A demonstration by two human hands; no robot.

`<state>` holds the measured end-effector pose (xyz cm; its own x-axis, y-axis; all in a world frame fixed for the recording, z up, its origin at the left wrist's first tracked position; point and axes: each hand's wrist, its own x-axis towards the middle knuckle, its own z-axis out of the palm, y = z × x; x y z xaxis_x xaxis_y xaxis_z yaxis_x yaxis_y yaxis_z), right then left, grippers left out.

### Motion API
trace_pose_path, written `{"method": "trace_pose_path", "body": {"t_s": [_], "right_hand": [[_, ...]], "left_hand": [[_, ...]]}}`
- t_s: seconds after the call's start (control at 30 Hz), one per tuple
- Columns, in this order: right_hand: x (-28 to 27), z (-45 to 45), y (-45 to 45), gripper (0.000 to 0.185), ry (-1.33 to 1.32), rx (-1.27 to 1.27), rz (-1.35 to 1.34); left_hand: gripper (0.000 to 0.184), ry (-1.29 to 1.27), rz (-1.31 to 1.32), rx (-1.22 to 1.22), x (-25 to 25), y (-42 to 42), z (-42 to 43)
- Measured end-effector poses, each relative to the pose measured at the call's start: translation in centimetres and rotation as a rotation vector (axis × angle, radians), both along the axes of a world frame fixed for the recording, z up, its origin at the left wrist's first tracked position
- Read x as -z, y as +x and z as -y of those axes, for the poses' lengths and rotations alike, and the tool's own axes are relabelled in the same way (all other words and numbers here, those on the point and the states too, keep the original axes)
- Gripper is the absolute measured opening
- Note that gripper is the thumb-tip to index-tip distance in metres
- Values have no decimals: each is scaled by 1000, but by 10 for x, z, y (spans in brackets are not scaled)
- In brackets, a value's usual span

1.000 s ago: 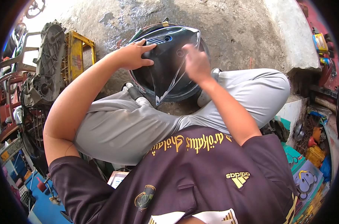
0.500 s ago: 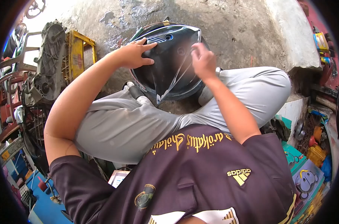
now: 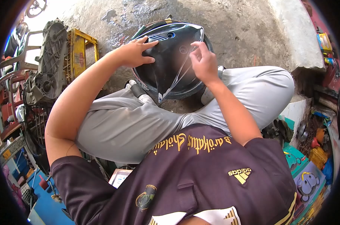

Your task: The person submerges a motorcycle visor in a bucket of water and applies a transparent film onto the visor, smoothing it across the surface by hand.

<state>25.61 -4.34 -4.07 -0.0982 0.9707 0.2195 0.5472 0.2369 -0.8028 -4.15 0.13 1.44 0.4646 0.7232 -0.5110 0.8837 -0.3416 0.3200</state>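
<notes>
A glossy black motorcycle body panel (image 3: 166,60) with pale edge lines and a small round hole lies over a dark round basin (image 3: 190,93) between my legs. My left hand (image 3: 138,52) rests on the panel's upper left side, fingers spread and thumb apart. Over the panel's right side, my right hand (image 3: 204,62) is closed, with fingers curled toward the thumb. What it pinches, if anything, is too small to make out. Part of the panel below this hand has a dull, hazy look. The inside of the basin is hidden under the panel.
A yellow crate (image 3: 78,56) and a grey engine casing (image 3: 50,56) stand to the left. The concrete floor (image 3: 237,33) looks wet at the upper left. A raised pale ledge (image 3: 295,33) runs along the right. Tools and boxes (image 3: 307,180) crowd the lower right.
My right hand has shifted slightly and its fingers have loosened a little from a tighter, blurred curl. My left hand stays in place on the panel.
</notes>
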Motion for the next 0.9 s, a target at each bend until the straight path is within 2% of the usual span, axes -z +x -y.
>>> {"method": "trace_pose_path", "body": {"t_s": [0.07,0.13,0.27,0.3,0.37,0.4,0.47,0.53,0.57,0.73,0.8,0.9], "right_hand": [[7,0,0,28,1,17,5],[16,10,-7,27,203,-126,178],[9,54,-18,25,175,-397,332],[9,57,-16,25,173,-397,334],[11,58,-16,22,76,-548,140],[8,51,-14,22,74,-549,138],[2,23,-5,18,141,-250,155],[11,1,2,17,34,-3,113],[16,-8,4,17,75,43,98],[23,17,-14,19,152,-65,115],[21,33,-16,20,84,-180,104],[9,35,-8,21,15,-188,86]], "left_hand": [[78,26,-5,18,3,0,-2],[77,-6,6,6,3,1,-5],[77,-53,11,-24,-4,5,-7],[76,-45,7,-13,-3,5,-7],[76,-36,0,-2,-1,3,-10],[76,-29,9,-3,0,2,-10],[75,-38,9,0,2,0,-6],[74,-1,-1,-7,1,1,-6],[73,-23,17,-19,1,1,-7],[73,-95,28,-66,-9,6,-11],[72,-112,29,-73,-10,8,-11],[71,-84,-1,-55,-9,8,-12]]}}
